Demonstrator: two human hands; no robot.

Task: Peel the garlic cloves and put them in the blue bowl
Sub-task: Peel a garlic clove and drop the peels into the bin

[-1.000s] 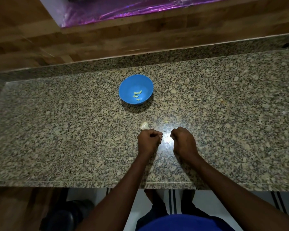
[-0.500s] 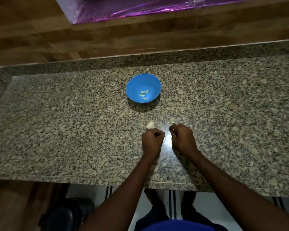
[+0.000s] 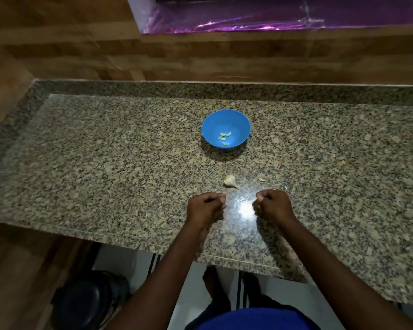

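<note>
The blue bowl (image 3: 244, 125) stands mid-counter with several peeled garlic cloves (image 3: 224, 138) inside. Nearer to me, a partly broken garlic bulb (image 3: 229, 181) lies on the granite, and a small loose garlic piece (image 3: 261, 179) lies to its right. My left hand (image 3: 205, 207) is just below the bulb, its fingers curled into a fist with the fingertips pinched together; nothing shows in it. My right hand (image 3: 271, 204) is also curled, and a small pale garlic piece shows between its thumb and fingers. A hand's width of counter separates the two hands.
The granite counter (image 3: 105, 163) ends at a raised back ledge and a wooden wall (image 3: 200, 55). Purple foil (image 3: 248, 22) covers an opening above. The counter's front edge runs just behind my wrists. A dark round object (image 3: 88, 303) sits on the floor at lower left.
My hands were close together near the bulb and have drawn apart, left going left and right going right. The camera view has shifted, so the bowl sits further right.
</note>
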